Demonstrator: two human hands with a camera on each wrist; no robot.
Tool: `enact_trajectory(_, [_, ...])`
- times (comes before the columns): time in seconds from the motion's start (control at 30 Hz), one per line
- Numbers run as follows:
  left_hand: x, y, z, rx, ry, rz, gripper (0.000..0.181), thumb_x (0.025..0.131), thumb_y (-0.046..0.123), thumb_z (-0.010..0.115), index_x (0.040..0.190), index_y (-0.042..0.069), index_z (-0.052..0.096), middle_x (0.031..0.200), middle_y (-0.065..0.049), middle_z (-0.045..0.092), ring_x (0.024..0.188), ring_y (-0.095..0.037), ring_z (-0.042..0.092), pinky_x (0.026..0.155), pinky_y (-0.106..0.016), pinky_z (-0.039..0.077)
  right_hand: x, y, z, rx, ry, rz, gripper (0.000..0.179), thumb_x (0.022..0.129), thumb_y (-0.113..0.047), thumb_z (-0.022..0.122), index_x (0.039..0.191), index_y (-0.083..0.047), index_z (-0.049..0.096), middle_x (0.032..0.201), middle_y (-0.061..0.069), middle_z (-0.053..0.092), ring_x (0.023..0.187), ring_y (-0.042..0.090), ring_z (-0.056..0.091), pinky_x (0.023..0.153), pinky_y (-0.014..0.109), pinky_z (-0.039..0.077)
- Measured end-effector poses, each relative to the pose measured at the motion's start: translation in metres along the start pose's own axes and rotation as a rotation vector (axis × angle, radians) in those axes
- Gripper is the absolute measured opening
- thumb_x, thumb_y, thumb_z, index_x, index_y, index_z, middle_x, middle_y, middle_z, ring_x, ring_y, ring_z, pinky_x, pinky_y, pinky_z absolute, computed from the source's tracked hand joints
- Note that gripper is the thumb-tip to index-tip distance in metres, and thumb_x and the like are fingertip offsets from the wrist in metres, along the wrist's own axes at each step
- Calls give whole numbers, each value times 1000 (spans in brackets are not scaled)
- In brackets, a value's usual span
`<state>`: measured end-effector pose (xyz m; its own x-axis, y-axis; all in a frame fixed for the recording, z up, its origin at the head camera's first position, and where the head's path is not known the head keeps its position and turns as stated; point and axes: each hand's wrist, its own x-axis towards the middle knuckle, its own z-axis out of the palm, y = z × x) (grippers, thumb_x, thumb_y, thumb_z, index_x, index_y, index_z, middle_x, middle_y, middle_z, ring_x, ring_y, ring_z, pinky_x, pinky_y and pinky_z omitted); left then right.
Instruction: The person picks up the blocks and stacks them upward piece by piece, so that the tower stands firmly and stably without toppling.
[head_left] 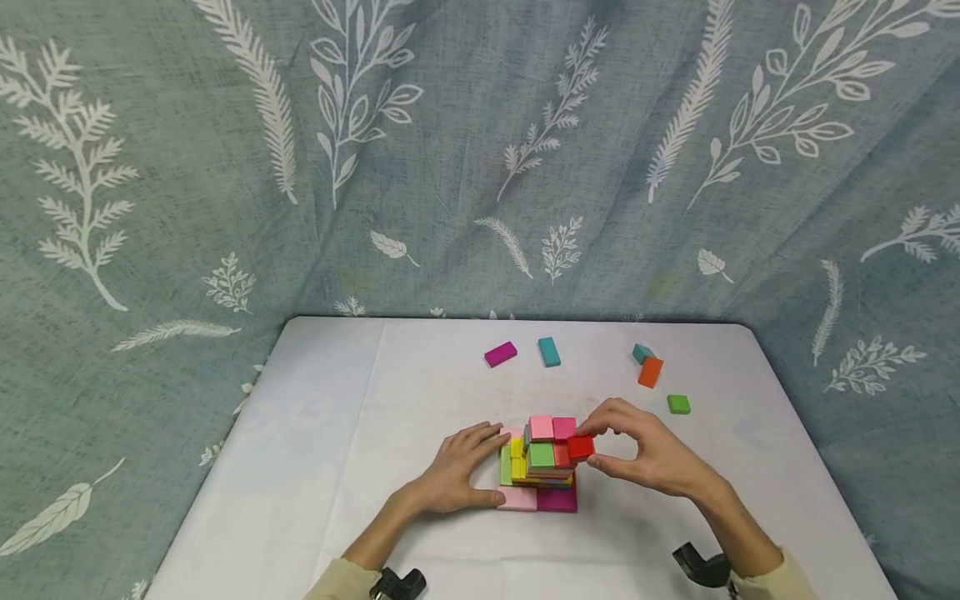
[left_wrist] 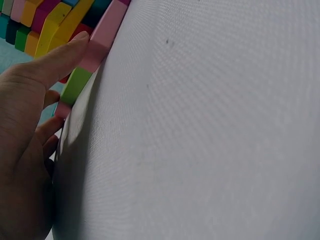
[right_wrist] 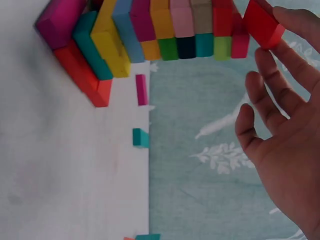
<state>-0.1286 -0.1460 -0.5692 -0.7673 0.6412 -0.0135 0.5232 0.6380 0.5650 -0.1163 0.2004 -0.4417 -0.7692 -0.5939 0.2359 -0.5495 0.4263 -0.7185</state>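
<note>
A tower of coloured wooden blocks (head_left: 542, 456) stands near the front middle of the table, stepped in layers on a wider base. My right hand (head_left: 652, 450) pinches a red block (head_left: 581, 448) between thumb and fingertips at the tower's upper right. In the right wrist view this red block (right_wrist: 261, 22) is tilted, right beside the end of the top rows. On the tower's left side lies my left hand (head_left: 453, 471), thumb against the near pink base block (head_left: 517, 498) and fingers reaching to the far corner. The left wrist view shows the thumb (left_wrist: 75, 47) along that pink block.
Behind the tower lie a magenta block (head_left: 500, 354) and a teal block (head_left: 549, 352). Farther right are another teal block (head_left: 642, 353), an orange block (head_left: 650, 372) touching it, and a green block (head_left: 678, 404). A patterned curtain (head_left: 450, 167) hangs beyond the white table (head_left: 420, 367).
</note>
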Motion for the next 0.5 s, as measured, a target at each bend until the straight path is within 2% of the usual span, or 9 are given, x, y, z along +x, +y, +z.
enact_trajectory(0.23, [-1,1,-1,-6,-6,-8,91,85,65,67,160,28,30,166,1,24,153,-24,15,117,-57,18,1,2,9,-54,8,32,31,85,-25,83,111,-34,70,104,-17,59,95,6,55,81,29,51])
enact_trajectory(0.5, [0,0,-1,-2,-5,-2,92,85,65,67,160,27,30,166,0,24,153,-25,16,117,-57,18,6,-3,15,-92,-1,45,37,82,-22,86,111,-36,67,108,-18,56,97,6,53,81,28,52])
